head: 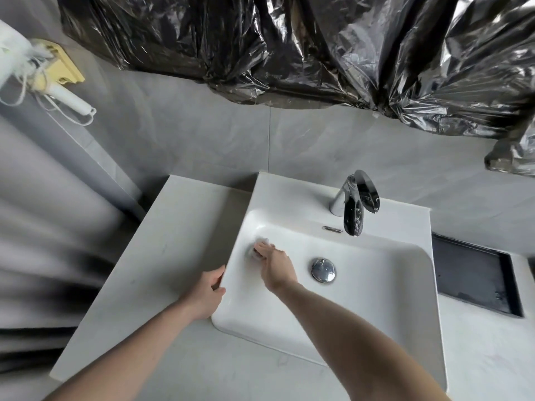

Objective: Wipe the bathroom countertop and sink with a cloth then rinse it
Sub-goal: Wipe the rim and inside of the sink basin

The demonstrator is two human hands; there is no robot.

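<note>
My right hand [273,263] presses a small pale crumpled cloth [257,250] against the glossy white sink [376,285] basin's left inner wall, fingers curled over it. My left hand [210,290] grips the sink's smooth rounded rim beside the matte marbled worktop [162,250].

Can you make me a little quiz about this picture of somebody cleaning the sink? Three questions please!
1. True or false: water is pouring out of the tap.
2. Which hand presses the cloth against the inside of the sink?
A. left hand
B. right hand
C. both hands
3. Fill in the gap: the left hand holds the sink's left ____.

Key
1. False: no water shows at the spout.
2. B: the right hand presses the cloth against the basin's left wall, left of the drain plug.
3. Rim (edge): its fingers curl over it, beside the countertop.
</note>
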